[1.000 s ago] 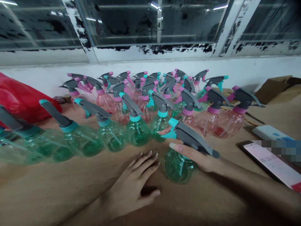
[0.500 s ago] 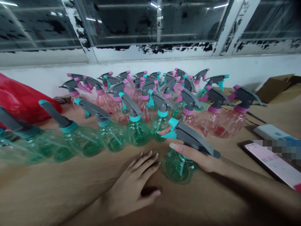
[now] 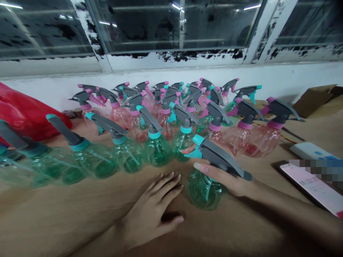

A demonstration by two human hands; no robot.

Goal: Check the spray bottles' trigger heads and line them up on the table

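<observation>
My right hand (image 3: 222,175) is closed round the neck of a green spray bottle (image 3: 205,194), just under its grey trigger head with turquoise nozzle and trigger. The bottle stands upright on the wooden table (image 3: 88,210). Left of it, my left hand (image 3: 154,207) lies palm down on the tabletop with its fingers stretched out, holding nothing. Beyond both hands runs a row of green spray bottles (image 3: 158,150) with turquoise collars. Pink spray bottles (image 3: 264,139) with pink collars stand behind and to the right, mixed with some green ones.
At the left lies a red plastic bag (image 3: 26,114). A phone with a lit screen (image 3: 311,185) and a white box-shaped device (image 3: 313,151) are on the right. An open cardboard box (image 3: 318,101) sits at the back right, by the white wall under the windows.
Both hands and the bottles hold their places. Only a very slight shift of the whole view shows.
</observation>
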